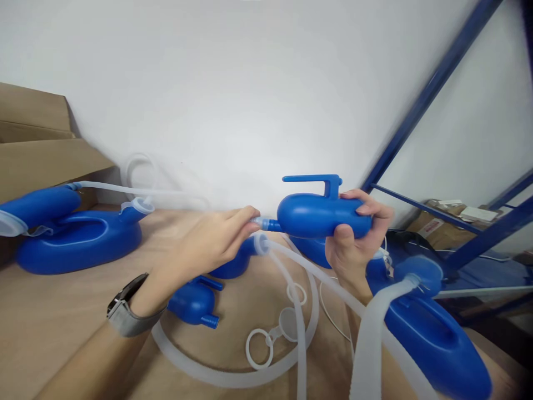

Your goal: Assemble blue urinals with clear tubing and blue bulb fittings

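blue bottle [308, 215], one, above the worktop [41, 322]: right hand [361, 244], grip wrapped round its body; left hand [227, 236], grip pinching the clear connector [262, 223] at its spout [274, 225]. best kept aligned, pressed straight. below: second bottle [192, 304], one; white rings [247, 349], two; translucent cap [288, 324], one. other blue vessels [79, 258] overlap, count uncertain.

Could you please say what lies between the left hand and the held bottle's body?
The head view shows a translucent fitting and a narrow blue spout there.
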Available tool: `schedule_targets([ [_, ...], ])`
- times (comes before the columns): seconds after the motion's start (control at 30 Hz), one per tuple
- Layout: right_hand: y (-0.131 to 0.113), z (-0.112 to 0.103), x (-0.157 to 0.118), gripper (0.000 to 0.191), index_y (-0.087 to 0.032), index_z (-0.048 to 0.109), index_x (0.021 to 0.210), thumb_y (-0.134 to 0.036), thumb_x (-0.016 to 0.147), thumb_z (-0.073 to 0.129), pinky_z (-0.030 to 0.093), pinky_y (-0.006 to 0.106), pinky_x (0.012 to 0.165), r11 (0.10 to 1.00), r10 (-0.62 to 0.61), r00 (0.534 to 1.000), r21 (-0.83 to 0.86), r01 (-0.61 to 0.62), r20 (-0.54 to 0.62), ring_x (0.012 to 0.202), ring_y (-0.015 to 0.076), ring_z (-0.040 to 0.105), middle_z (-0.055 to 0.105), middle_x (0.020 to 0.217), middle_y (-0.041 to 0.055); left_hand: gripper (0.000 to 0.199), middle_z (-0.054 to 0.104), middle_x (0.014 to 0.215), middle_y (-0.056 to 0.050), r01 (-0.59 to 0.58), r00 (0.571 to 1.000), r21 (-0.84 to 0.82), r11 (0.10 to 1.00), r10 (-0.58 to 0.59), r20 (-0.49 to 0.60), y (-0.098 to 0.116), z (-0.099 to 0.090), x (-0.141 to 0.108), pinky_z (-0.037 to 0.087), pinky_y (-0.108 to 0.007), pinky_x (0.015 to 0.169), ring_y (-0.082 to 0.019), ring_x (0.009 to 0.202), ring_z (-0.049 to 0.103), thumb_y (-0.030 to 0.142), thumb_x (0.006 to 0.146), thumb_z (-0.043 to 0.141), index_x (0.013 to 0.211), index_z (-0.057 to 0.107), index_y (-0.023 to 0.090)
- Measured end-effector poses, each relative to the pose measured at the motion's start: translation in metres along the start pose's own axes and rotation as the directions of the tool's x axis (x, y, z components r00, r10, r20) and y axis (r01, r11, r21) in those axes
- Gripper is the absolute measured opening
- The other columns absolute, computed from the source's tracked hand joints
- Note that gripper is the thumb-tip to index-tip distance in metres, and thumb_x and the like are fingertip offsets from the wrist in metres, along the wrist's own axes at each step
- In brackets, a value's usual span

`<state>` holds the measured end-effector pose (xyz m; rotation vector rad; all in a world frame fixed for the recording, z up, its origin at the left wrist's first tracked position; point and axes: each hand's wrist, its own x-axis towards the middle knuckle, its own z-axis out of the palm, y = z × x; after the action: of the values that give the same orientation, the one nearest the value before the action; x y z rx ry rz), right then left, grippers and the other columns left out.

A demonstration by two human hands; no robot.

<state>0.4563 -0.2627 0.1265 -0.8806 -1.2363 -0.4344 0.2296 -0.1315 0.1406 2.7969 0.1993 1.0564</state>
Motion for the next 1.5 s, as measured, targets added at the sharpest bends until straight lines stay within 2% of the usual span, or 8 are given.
schedule_targets([
  [0.27, -0.02, 0.002, -0.004, 0.029, -0.031, 0.051, 0.098, -0.05, 0.093, 0.073, 0.05, 0.057, 0.108, 0.976, -0.186, 0.981, -0.101, 0.191, 0.055, 0.115, 0.0276, 0.061, 0.059, 0.12, 0.0039, 0.028, 0.056, 0.065, 0.003, 0.01, 0.999, -0.141, 0.99, -0.017, -0.047, 0.0, 0.003, 0.0, 0.035, -0.03, 0.056, -0.018, 0.054, 0.052, 0.039, 0.111, 0.032, 0.1, 0.053, 0.024],
  [0.57, -0.037, 0.002, 0.006, 0.03, -0.036, 0.062, 0.113, -0.034, 0.085, 0.073, 0.065, 0.054, 0.087, 0.853, -0.48, 0.851, -0.115, 0.51, 0.214, 0.081, 0.0245, 0.066, 0.059, 0.098, 0.0019, 0.039, 0.044, 0.064, 0.006, 0.097, 0.995, -0.43, 0.897, -0.079, 0.059, -0.002, 0.017, 0.003, 0.036, -0.027, 0.061, -0.012, 0.056, 0.044, 0.041, 0.111, 0.032, 0.078, 0.043, 0.022],
  [0.67, -0.03, -0.006, 0.007, 0.037, -0.034, 0.063, 0.123, -0.037, 0.086, 0.07, 0.061, 0.058, 0.094, 0.902, -0.348, 0.912, -0.189, 0.388, 0.216, 0.1, 0.0316, 0.068, 0.063, 0.112, 0.0069, 0.042, 0.042, 0.062, 0.007, 0.128, 0.992, -0.436, 0.891, -0.121, 0.044, 0.002, 0.013, 0.005, 0.035, -0.025, 0.06, -0.01, 0.055, 0.042, 0.041, 0.11, 0.035, 0.074, 0.042, 0.021],
  [0.77, -0.017, -0.019, 0.009, 0.031, -0.034, 0.062, 0.113, -0.036, 0.084, 0.075, 0.058, 0.059, 0.098, 0.974, -0.149, 0.945, -0.122, 0.192, 0.291, 0.116, 0.0346, 0.066, 0.061, 0.127, 0.0065, 0.039, 0.047, 0.061, 0.007, 0.117, 0.993, -0.384, 0.916, -0.118, 0.023, 0.003, 0.009, 0.005, 0.035, -0.024, 0.059, -0.01, 0.054, 0.045, 0.04, 0.11, 0.039, 0.079, 0.051, 0.02],
  [0.9, -0.005, -0.027, 0.011, 0.035, -0.031, 0.062, 0.109, -0.04, 0.081, 0.081, 0.058, 0.052, 0.095, 0.998, 0.028, 0.951, -0.062, -0.009, 0.308, 0.112, 0.032, 0.069, 0.064, 0.124, 0.0048, 0.029, 0.058, 0.069, 0.005, 0.042, 0.999, -0.27, 0.962, -0.035, 0.029, 0.002, 0.004, 0.002, 0.041, -0.025, 0.061, -0.012, 0.059, 0.054, 0.04, 0.108, 0.046, 0.099, 0.064, 0.019],
  [1.07, -0.008, -0.017, 0.011, 0.028, -0.028, 0.066, 0.102, -0.049, 0.087, 0.076, 0.055, 0.043, 0.093, 0.972, 0.185, 0.969, -0.177, -0.156, 0.163, 0.1, 0.0266, 0.068, 0.07, 0.104, 0.0021, 0.031, 0.064, 0.106, -0.007, -0.137, 0.986, -0.137, 0.981, 0.147, 0.072, 0.002, 0.004, 0.0, 0.054, -0.032, 0.08, -0.019, 0.086, 0.066, 0.033, 0.11, 0.041, 0.11, 0.068, 0.017],
  [1.3, 0.003, -0.011, 0.009, 0.03, -0.025, 0.064, 0.091, -0.054, 0.09, 0.068, 0.049, 0.033, 0.076, 0.884, 0.432, 0.9, -0.224, -0.41, 0.058, 0.081, 0.0197, 0.059, 0.065, 0.088, -0.0009, 0.026, 0.07, 0.118, -0.014, -0.269, 0.945, 0.169, 0.948, 0.294, -0.144, -0.009, 0.022, 0.001, 0.061, -0.036, 0.085, -0.024, 0.099, 0.072, 0.021, 0.108, 0.045, 0.128, 0.058, 0.011],
  [1.5, -0.004, -0.012, 0.013, 0.026, -0.025, 0.065, 0.09, -0.05, 0.088, 0.071, 0.048, 0.034, 0.081, 0.874, 0.445, 0.894, -0.24, -0.422, 0.047, 0.084, 0.0197, 0.06, 0.065, 0.09, -0.0016, 0.033, 0.069, 0.132, -0.02, -0.324, 0.88, 0.312, 0.893, 0.405, -0.247, -0.023, 0.037, 0.001, 0.063, -0.038, 0.093, -0.027, 0.113, 0.073, 0.014, 0.104, 0.046, 0.135, 0.057, 0.011],
])
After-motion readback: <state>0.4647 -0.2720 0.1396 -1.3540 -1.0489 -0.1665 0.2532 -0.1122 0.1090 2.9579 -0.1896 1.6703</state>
